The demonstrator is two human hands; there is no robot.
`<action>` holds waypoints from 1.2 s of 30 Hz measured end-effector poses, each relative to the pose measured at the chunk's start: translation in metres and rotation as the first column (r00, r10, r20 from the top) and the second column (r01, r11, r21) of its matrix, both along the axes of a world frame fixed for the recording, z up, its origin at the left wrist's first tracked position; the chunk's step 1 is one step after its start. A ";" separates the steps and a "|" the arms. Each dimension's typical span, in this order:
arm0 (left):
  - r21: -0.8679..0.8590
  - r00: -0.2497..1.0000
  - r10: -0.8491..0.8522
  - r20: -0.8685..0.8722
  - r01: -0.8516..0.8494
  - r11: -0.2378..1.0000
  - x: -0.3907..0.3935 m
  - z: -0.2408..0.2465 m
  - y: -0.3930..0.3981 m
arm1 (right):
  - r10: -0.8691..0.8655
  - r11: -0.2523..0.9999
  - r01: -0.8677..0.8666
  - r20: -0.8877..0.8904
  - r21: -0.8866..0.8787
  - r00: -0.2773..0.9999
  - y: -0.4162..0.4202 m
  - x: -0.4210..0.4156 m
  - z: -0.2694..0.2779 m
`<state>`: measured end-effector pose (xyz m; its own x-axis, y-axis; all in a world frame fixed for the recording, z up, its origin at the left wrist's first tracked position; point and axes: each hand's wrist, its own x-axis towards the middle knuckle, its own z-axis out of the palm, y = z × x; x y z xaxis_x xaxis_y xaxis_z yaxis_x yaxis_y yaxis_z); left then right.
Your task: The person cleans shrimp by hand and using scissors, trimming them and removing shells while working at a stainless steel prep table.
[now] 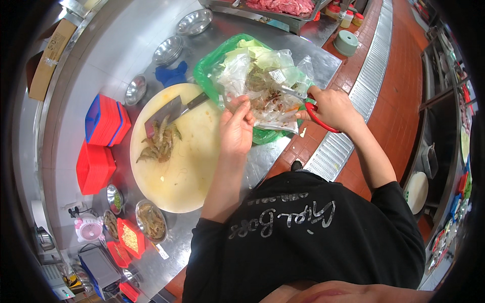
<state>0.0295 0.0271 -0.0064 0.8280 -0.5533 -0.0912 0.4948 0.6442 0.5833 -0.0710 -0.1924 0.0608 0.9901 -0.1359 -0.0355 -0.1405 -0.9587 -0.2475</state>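
Note:
My right hand (330,106) grips scissors with red handles (319,119), and their metal blades point left over a green plastic bag (210,57). Clear plastic, cabbage leaves and shrimp scraps (271,96) fill the bag. My left hand (238,127) is raised by its near edge, fingertips pinched on what looks like a shrimp (229,103), mostly hidden by the fingers. Left of that hand lies a round cutting board (189,159). On it are a cleaver (166,111) and a pile of whole shrimp (161,142), partly over the blade.
Near the board's lower edge stands a metal bowl of shrimp (151,221). Red plastic baskets (96,166) are stacked along the wall, with metal bowls (168,49) and a blue cloth (171,75) farther back. A small pink fan (90,229) stands lower left. The steel table's edge (278,153) is close to me.

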 end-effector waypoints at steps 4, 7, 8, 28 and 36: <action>-0.045 0.997 -0.027 -0.067 0.024 0.999 0.002 0.022 -0.002 | 0.066 0.957 -0.058 -0.021 0.283 0.998 -0.006 -0.006 0.001; -0.066 0.992 -0.028 -0.119 0.020 0.998 0.007 0.019 0.001 | 0.199 0.733 -0.116 -0.048 0.671 0.979 -0.010 -0.010 -0.008; -0.077 0.994 -0.023 -0.112 0.014 0.997 0.009 0.016 0.001 | 0.224 0.718 -0.115 -0.071 0.686 0.972 -0.009 -0.012 -0.006; 0.034 0.988 -0.141 -0.068 0.143 0.989 0.012 0.016 -0.007 | 0.333 0.538 -0.002 -0.211 0.843 0.919 0.004 -0.008 0.007; 0.119 0.978 -0.202 0.041 0.196 0.973 0.011 0.022 -0.004 | 0.320 0.434 0.021 -0.176 0.901 0.931 0.007 -0.007 -0.001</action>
<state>0.0405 0.0227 0.0158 0.7074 -0.6962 -0.1220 0.5729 0.4638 0.6758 -0.0777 -0.1857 0.0599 0.9059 0.2877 -0.3108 -0.2412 -0.2527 -0.9370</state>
